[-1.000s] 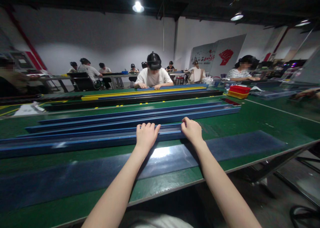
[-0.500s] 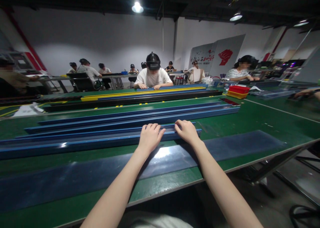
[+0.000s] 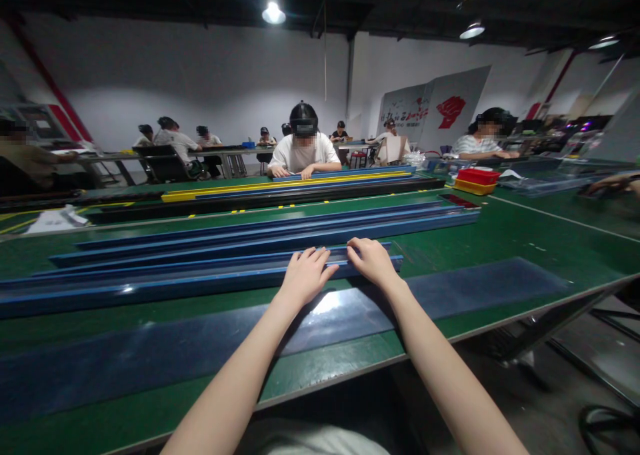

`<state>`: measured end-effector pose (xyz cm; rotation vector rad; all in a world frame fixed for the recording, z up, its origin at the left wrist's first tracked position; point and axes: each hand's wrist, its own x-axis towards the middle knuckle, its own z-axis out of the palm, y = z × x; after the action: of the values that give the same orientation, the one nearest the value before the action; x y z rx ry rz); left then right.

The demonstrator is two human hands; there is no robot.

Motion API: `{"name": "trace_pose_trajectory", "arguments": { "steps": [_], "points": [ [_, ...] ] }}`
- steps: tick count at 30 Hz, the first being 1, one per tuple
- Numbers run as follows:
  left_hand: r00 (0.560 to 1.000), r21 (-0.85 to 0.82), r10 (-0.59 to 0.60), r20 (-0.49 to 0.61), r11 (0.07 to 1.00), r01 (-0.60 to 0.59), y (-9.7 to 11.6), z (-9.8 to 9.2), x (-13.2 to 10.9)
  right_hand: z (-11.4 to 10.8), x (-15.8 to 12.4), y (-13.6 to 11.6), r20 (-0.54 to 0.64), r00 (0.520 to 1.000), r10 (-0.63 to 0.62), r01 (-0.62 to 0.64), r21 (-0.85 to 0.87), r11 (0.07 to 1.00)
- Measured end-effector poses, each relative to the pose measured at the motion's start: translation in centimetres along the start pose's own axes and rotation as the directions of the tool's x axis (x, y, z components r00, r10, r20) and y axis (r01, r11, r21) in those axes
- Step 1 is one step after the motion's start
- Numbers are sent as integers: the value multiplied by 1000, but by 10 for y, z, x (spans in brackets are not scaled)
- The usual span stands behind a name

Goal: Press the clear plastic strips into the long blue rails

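A long blue channel-shaped strip (image 3: 200, 283) lies across the green table in front of me. Over its right part, my left hand (image 3: 306, 278) rests with fingers stretched across the channel and the thumb apart, pointing right. Close to the strip's right end, my right hand (image 3: 371, 260) curls its fingers over the channel, thumb at the near wall; its fingertips are partly hidden. A small gap separates the two hands. Beneath my forearms, a flat, clear bluish plastic strip (image 3: 480, 285) lies along the near side of the table.
Behind are more blue channel strips (image 3: 300, 237), a dark red flat object (image 3: 459, 202), and black and yellow strips (image 3: 290, 187). A red and yellow bin (image 3: 476, 180) stands farther right. Across the table, a co-worker (image 3: 304, 150) has both hands on strips. White paper (image 3: 57, 219) lies left.
My left hand has shifted slightly right along the blue channel strip, its fingers stretching out more. My right hand has barely moved. The co-worker's hands opposite have shifted a little.
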<state>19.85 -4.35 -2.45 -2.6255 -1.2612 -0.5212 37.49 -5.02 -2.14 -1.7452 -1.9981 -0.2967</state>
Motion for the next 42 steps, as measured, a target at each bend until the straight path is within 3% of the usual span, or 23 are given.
{"name": "trace_pose_trajectory", "arguments": {
  "steps": [7, 16, 21, 26, 34, 42],
  "points": [
    [997, 25, -60, -46, 998, 61, -2, -5, 2, 1, 1, 3, -44, 997, 68, -71, -62, 996],
    [968, 93, -232, -93, 966, 241, -5, -13, 1, -2, 0, 6, -105, 969, 224, -239, -159, 958],
    [966, 128, -220, -137, 963, 237, -5, -9, 0, -3, 0, 7, -96, 957, 273, -287, -204, 936],
    [974, 130, -155, -164, 976, 177, -3, -5, -1, -2, 0, 5, -80, 970, 231, -243, -207, 948],
    [994, 54, 0, -110, 999, 6, -2, 3, -1, -1, 0, -1, -26, 999, 39, -42, -125, 991],
    [998, 41, -31, -53, 999, 33, -1, 1, 0, -2, 1, 0, -8, 999, 43, -43, -79, 996]
  ]
}}
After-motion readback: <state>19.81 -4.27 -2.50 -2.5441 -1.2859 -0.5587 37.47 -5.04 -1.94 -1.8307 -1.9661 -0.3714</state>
